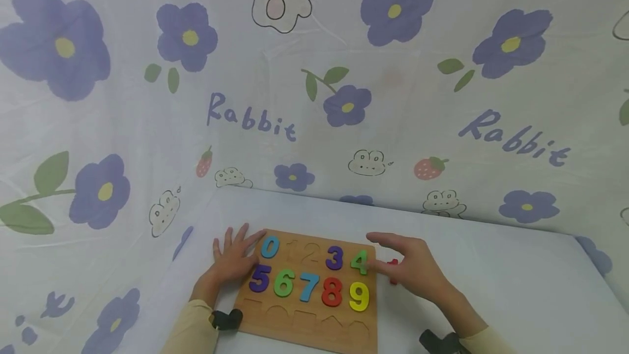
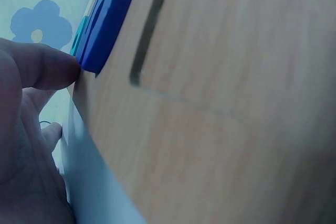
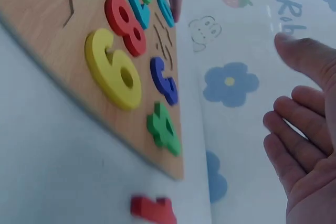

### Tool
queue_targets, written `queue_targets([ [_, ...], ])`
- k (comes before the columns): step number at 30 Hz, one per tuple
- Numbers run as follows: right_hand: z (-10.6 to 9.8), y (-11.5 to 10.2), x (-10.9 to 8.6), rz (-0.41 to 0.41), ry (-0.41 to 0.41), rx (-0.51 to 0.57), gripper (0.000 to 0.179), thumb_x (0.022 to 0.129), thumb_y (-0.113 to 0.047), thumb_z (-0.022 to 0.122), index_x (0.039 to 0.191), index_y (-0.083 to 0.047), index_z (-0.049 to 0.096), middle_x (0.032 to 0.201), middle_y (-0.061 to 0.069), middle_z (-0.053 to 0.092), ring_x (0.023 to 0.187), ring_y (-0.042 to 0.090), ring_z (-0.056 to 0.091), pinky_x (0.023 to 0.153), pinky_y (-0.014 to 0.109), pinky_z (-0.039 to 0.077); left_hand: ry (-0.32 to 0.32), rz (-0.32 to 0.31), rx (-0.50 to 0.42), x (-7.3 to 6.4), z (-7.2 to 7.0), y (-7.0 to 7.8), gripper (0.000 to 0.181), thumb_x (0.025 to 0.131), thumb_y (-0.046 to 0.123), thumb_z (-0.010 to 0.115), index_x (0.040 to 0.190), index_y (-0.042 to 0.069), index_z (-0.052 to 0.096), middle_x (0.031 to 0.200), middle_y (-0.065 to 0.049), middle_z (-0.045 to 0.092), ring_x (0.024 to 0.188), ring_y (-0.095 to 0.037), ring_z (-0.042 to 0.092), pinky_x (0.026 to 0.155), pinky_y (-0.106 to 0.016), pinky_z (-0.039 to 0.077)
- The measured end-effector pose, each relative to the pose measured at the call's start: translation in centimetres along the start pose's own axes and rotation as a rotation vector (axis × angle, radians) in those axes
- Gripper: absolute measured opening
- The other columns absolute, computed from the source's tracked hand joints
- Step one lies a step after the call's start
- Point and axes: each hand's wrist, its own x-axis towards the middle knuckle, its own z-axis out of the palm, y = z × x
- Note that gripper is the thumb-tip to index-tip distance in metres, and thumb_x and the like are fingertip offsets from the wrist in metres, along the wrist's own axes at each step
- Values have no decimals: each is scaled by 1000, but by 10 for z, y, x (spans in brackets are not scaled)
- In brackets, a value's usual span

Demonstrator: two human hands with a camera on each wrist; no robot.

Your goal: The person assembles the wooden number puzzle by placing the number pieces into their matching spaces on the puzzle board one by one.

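Observation:
A wooden number puzzle board (image 1: pixel 307 337) lies on the white table, holding a light blue 0, a purple 3, a green 4 (image 1: pixel 360 263), a purple 5 (image 1: pixel 253 285) and several more coloured numerals. Bare recesses of 1 and 2 show in its top row. At the board's left edge rests my left hand (image 1: pixel 232 261), fingers spread, its thumb beside the 5. My right hand (image 1: pixel 420 266) hovers at the right edge, overlapping the 4 in the head view. In the right wrist view its palm holds nothing, thumb apart from relaxed fingers. A red 1 (image 3: pixel 152 208) lies off the board, partly hidden by that hand in the head view.
Shape outlines run along the board's near row. White table surface (image 1: pixel 521 288) extends to the right. A white cloth (image 1: pixel 314 70) with purple flowers and "Rabbit" lettering hangs behind the table and at its left. Dark wrist straps (image 1: pixel 228 320) show on both sleeves.

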Motion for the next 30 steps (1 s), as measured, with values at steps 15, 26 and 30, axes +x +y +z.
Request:
queue_targets([
  [15, -48, 42, -39, 60, 19, -25, 54, 91, -32, 91, 141, -20, 74, 137, 0, 78, 132, 27, 72, 108, 52, 58, 23, 19, -13, 5, 6, -9, 72, 97, 21, 58, 168, 23, 47, 182, -26, 14, 165, -60, -10, 122, -82, -19],
  [26, -51, 70, -56, 155, 20, -26, 55, 91, -33, 91, 141, -18, 74, 137, 3, 78, 132, 29, 72, 108, 40, 60, 24, 15, -2, 4, 7, -10, 71, 97, 23, 59, 167, 25, 48, 183, -24, 15, 166, -59, -10, 123, -81, -19],
  [30, -48, 81, -59, 187, 16, -22, 58, 91, -36, 91, 143, -17, 73, 139, 1, 78, 134, 27, 71, 108, 27, 58, 18, 11, 13, 8, 9, -13, 70, 99, 24, 59, 168, 23, 46, 183, -23, 13, 166, -58, -10, 123, -81, -19],
])
